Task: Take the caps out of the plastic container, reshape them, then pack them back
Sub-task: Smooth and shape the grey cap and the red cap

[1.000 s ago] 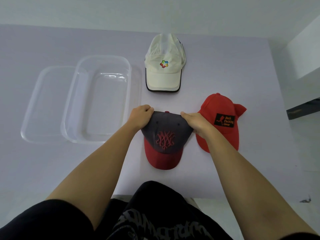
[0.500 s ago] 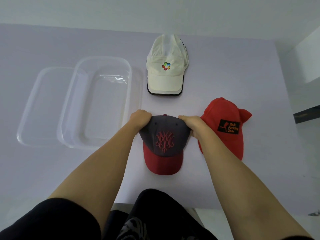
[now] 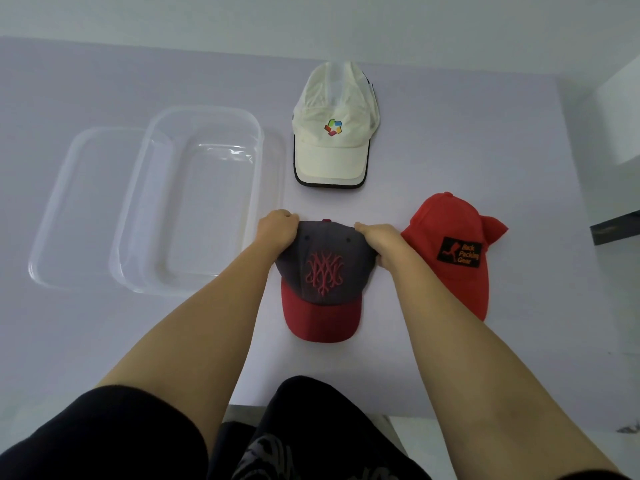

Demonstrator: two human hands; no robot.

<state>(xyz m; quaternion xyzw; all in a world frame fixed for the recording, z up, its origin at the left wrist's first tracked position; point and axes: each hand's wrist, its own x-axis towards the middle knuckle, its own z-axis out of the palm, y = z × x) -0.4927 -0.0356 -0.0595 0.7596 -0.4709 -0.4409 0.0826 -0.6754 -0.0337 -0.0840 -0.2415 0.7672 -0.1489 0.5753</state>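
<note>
At six o'clock from the white cap [image 3: 332, 147], the grey-and-red cap [image 3: 325, 271] lies on the tabletop [image 3: 450, 98], left hand [image 3: 278, 230] and right hand [image 3: 379, 239] gripping its crown sides, which look light and soft, the brim stiffer.

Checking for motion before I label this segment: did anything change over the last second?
Nothing visibly changed. The left hand and right hand grip the crown sides of the grey baseball cap with red brim, as before. The white fabric cap, the red fabric cap and the clear plastic container lie where they were. The slight whole-scene shift looks like head-camera motion.
</note>
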